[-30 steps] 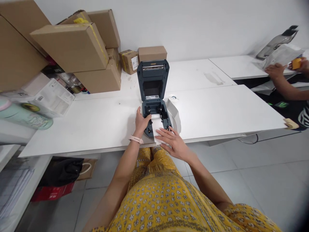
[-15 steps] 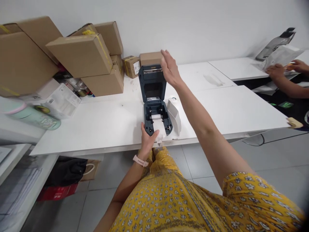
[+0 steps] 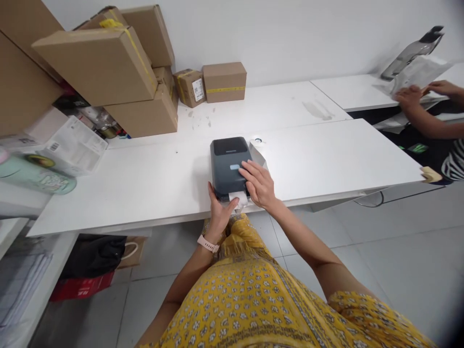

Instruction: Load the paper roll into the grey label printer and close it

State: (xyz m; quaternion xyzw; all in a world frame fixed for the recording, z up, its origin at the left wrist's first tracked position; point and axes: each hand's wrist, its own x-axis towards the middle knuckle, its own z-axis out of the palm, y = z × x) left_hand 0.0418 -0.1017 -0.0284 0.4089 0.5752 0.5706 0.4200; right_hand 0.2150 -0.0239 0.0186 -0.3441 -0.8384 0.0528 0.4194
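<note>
A dark blue-grey label printer [image 3: 229, 169] lies on the white table near its front edge, its lid down. From its front comes a strip of white paper [image 3: 237, 199]. My left hand [image 3: 219, 210] grips the printer's front left corner, its thumb on the paper strip and its fingers along the side. My right hand [image 3: 260, 184] rests on the right part of the lid with its fingers stretched out. Behind it, a piece of white paper [image 3: 258, 154] sticks out on the printer's right. The roll inside is hidden under the lid.
Cardboard boxes [image 3: 97, 67] are stacked at the back left, with two smaller boxes [image 3: 224, 83] against the wall. A green bottle [image 3: 39, 173] lies beside a white box [image 3: 78, 145]. At the right, another person's hands [image 3: 411, 96] handle a clear plastic bag [image 3: 422, 72].
The printer's lid, upright before, is now down over the paper roll. My right hand has come down with it onto the lid. My left hand keeps its place at the front.
</note>
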